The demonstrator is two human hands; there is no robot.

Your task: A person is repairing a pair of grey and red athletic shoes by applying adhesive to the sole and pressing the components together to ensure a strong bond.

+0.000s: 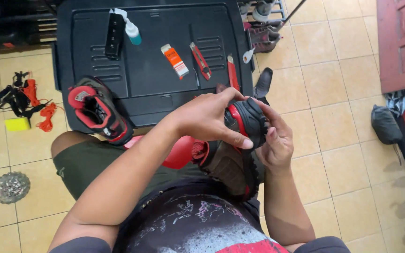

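left hand, right hand (both clasped)

The person is wearing dark olive shorts and a black shirt bearing a white, pink and red print; both forearms are showing bare.

Soft, even daylight fills the scene; the tiled floor is bright with mild sheen, shadows gather under the black mat and arms. Focus is sharp centrally, with slight wide-angle bending at the edges.
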